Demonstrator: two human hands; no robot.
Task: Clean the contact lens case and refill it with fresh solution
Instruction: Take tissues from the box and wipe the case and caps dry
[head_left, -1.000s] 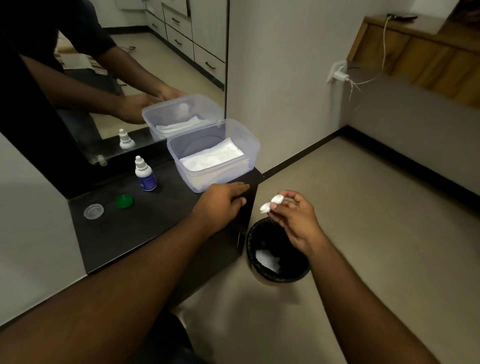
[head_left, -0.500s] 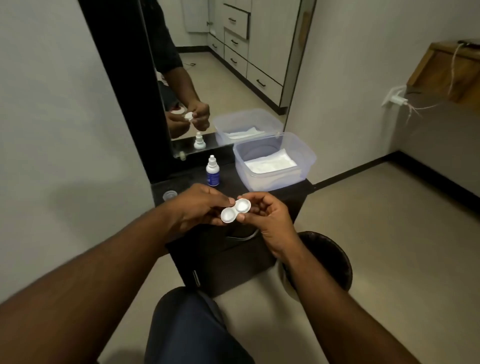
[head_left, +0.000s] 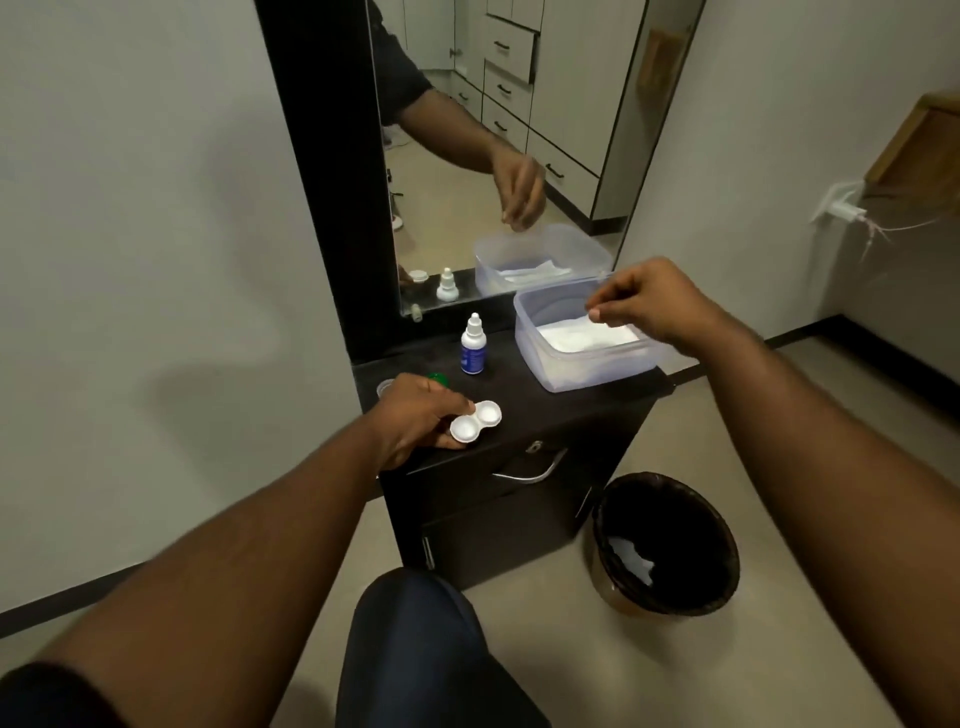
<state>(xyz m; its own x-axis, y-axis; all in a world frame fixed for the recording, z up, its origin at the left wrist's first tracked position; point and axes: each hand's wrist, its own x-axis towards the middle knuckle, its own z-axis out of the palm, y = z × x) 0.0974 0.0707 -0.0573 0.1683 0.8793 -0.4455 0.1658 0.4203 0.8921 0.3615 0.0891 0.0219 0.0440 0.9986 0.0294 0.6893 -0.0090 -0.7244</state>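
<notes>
My left hand (head_left: 415, 415) pinches the white two-well contact lens case (head_left: 476, 422) by its left end, at the front of the black cabinet top (head_left: 540, 400). Both wells face up without caps. A small solution bottle (head_left: 473, 345) with a blue label stands upright behind it. A green cap (head_left: 439, 378) and a clear cap (head_left: 385, 387) lie behind my left hand, partly hidden. My right hand (head_left: 654, 306) hovers over the clear plastic tub (head_left: 566, 364) of white tissues (head_left: 584, 336), fingers curled downward with thumb and fingertips close together; whether they touch a tissue is unclear.
A mirror (head_left: 493, 145) stands behind the cabinet against the wall. A black bin (head_left: 670, 540) with white waste inside sits on the floor to the right of the cabinet. My knee (head_left: 415, 639) is in front of the cabinet. A charger (head_left: 844, 210) hangs on the right wall.
My right hand let go of the case and moved up right to the tissue tub. My left hand lowered the case onto the cabinet's front edge.
</notes>
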